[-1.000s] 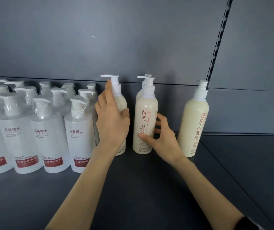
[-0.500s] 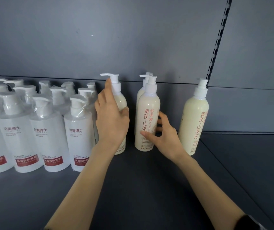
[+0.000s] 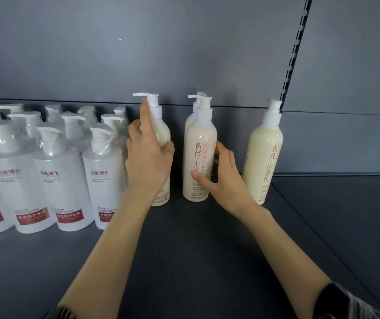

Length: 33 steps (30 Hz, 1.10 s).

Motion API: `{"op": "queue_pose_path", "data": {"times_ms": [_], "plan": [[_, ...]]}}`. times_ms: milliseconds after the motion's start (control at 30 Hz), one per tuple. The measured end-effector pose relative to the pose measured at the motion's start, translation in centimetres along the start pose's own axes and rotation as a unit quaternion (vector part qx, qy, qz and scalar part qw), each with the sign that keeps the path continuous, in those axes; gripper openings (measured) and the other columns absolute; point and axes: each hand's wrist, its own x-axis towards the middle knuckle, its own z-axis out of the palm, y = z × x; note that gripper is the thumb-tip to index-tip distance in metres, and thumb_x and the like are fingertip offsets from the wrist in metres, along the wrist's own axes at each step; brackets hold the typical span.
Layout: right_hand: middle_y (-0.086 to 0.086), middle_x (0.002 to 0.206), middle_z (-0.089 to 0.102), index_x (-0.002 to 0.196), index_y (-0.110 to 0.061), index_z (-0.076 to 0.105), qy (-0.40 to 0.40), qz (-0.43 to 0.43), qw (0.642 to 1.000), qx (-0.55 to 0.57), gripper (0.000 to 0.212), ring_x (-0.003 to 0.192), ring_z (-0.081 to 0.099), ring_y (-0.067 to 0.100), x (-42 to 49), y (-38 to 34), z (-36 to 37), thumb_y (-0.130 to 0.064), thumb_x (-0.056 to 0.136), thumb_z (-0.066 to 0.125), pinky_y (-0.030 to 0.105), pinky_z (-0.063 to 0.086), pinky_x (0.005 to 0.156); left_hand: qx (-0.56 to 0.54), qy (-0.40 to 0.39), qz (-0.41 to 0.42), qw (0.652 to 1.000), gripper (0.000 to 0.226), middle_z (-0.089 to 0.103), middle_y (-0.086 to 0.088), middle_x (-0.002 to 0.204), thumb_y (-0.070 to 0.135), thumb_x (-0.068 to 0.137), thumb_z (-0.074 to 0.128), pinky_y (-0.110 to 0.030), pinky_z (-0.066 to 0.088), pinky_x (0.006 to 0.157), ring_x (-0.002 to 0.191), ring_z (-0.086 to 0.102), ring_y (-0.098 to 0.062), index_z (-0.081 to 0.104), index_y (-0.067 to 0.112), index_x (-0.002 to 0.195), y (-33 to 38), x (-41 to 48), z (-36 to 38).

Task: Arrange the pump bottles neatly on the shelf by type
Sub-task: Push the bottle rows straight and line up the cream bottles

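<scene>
The left hand [image 3: 148, 157], just left of the frame's middle, wraps around a cream pump bottle [image 3: 164, 132]. Its thumb lies across the front and its forefinger runs up the neck toward the white pump head. To its right, the right hand [image 3: 222, 178] grips a second cream bottle with red lettering [image 3: 199, 143], with the thumb pressed on the label and the fingers curled round the far side. Both bottles stand upright on the dark grey shelf [image 3: 184, 249], near each other with a gap between them.

Directly behind the second bottle stands another bottle [image 3: 189, 122]. It is mostly hidden and probably of the same kind, though only its shoulder and pump show. Further right, apart from the hands, a yellower cream bottle with red characters [image 3: 265, 155] stands alone near the slotted upright [image 3: 297, 54].

On the left of the frame, a block of white conditioner bottles [image 3: 62, 180] with red labels, each pump wrapped in clear plastic, stands in rows running to the grey back panel [image 3: 138, 54]. The nearest of them is just beside the left hand. A striped sleeve [image 3: 345, 305] shows at the lower right.
</scene>
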Motion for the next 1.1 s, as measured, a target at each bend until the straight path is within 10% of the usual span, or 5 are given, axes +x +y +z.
{"op": "queue_pose_path", "data": {"times_ms": [200,300,467,767,1100], "plan": [[0.012,0.134,0.042,0.134,-0.005,0.042,0.305,-0.142,0.937,-0.091,0.048,0.123,0.037,0.015,-0.3,-1.6,-3.3,-0.021,0.092,0.057,0.023,0.032,0.103,0.0,-0.014,0.002,1.0,0.084,0.029,-0.01,0.145,0.012,0.088,0.059,-0.051,0.037,0.095,0.128,0.036,-0.035,0.004,0.027,0.15,0.1,-0.2,0.0],[0.015,0.142,0.033,0.141,-0.004,0.034,0.386,-0.058,0.915,-0.1,0.062,0.126,0.032,0.022,-0.2,0.2,-5.0,-0.026,0.088,0.06,0.025,0.023,0.104,-0.003,-0.014,0.006,1.0,0.084,0.028,-0.011,0.145,0.013,0.088,0.059,-0.05,0.037,0.096,0.128,0.036,-0.035,0.004,0.026,0.15,0.0,-0.1,0.0],[-0.001,0.139,0.041,0.148,-0.028,0.006,0.193,0.106,0.975,0.04,0.082,0.115,0.048,0.021,-0.9,2.3,-5.5,-0.039,0.088,0.061,0.045,0.041,0.1,-0.001,-0.02,0.009,1.0,0.083,0.027,-0.012,0.146,0.013,0.089,0.058,-0.049,0.035,0.097,0.129,0.034,-0.035,0.003,0.024,0.15,0.1,-0.2,0.0],[-0.005,0.123,0.051,0.142,-0.035,0.009,0.165,0.097,0.981,0.03,0.079,0.1,0.052,0.018,-3.3,0.0,-5.1,-0.039,0.086,0.064,0.039,0.046,0.085,0.01,-0.027,0.025,0.999,0.083,0.027,-0.016,0.146,0.013,0.09,0.058,-0.047,0.034,0.098,0.13,0.033,-0.037,0.001,0.022,0.15,0.2,-0.4,-0.1],[-0.014,0.148,0.031,0.142,-0.051,-0.014,0.055,0.063,0.994,0.071,0.105,0.13,0.04,0.009,-7.9,-1.6,-4.4,-0.019,0.085,0.068,0.034,0.037,0.102,0.01,-0.065,0.056,0.996,0.086,0.034,-0.016,0.138,0.017,0.09,0.059,-0.043,0.038,0.095,0.119,0.045,-0.036,-0.001,0.023,0.15,0.3,-1.5,-1.9]]}}
